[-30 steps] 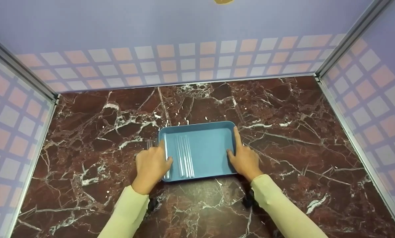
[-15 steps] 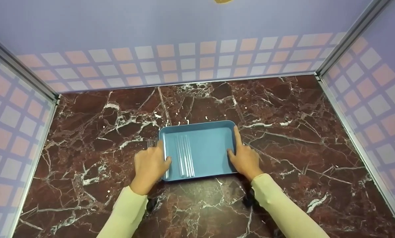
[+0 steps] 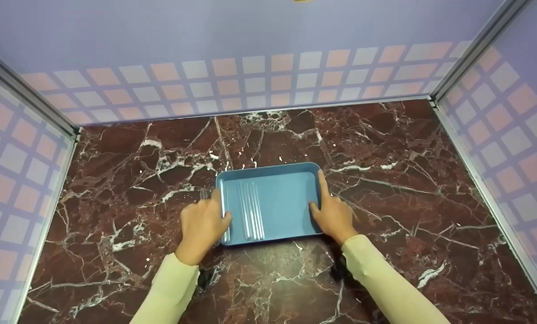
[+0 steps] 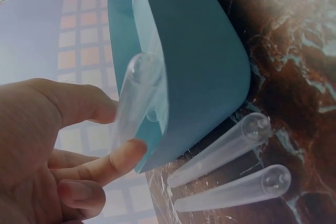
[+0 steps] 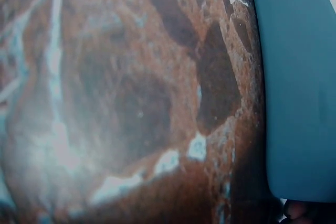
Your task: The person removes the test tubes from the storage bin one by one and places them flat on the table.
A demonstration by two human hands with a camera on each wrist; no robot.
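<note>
Yellow sleeves (image 3: 169, 292) are seen nearest, reaching onto the marble top (image 3: 408, 180). A clear tube (image 4: 137, 98) is pinched by the left hand (image 3: 202, 225) between thumb and fingertips, just at the left rim of the tray (image 3: 282, 202). Two more tubes (image 4: 231, 166) are seen lying on the marble beside that rim, outside the tray. Several tubes (image 3: 250, 211) are laid side by side inside the tray, left of its middle. The tray's right rim is touched by the right hand (image 3: 333, 215), its forefinger stretched along the edge and its thumb on the rim. Checked walls (image 3: 250, 85) are seen beyond.
</note>
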